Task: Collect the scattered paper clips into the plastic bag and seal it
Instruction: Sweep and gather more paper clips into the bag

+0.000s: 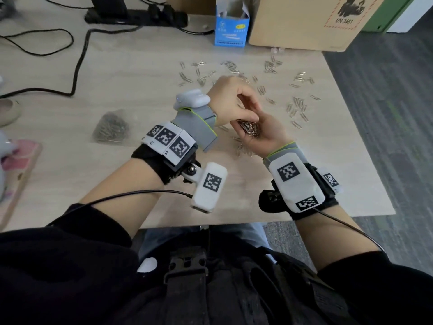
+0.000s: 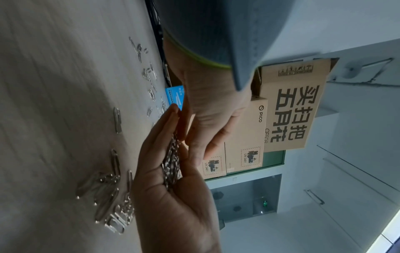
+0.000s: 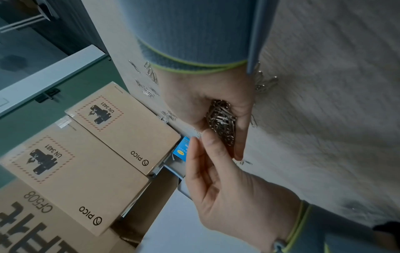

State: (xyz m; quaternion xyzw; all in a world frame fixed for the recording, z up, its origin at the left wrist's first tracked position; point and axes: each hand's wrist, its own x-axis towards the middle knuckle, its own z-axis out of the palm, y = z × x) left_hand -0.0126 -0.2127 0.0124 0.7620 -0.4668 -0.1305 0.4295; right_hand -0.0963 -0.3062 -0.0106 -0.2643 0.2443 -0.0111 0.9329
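Note:
My right hand [image 1: 269,133] is cupped palm up above the table and holds a pile of silver paper clips [image 1: 248,127] [image 3: 221,119]. My left hand [image 1: 243,104] arches over it, its fingers [image 3: 205,145] nearly straight and touching the pile; I see nothing pinched in them. In the left wrist view the left hand [image 2: 207,111] points down at the clips [image 2: 172,164] in the right palm [image 2: 173,205]. Many loose clips [image 1: 297,109] lie scattered on the table beyond and under the hands. The clear plastic bag [image 1: 110,130], holding clips, lies flat to the left.
A blue carton [image 1: 230,29] and a large cardboard box [image 1: 304,19] stand at the table's back. Black cables and a power strip [image 1: 136,15] cross the far left. A pink item [image 1: 16,158] lies at the left edge. The table's right edge [image 1: 365,146] drops to carpet.

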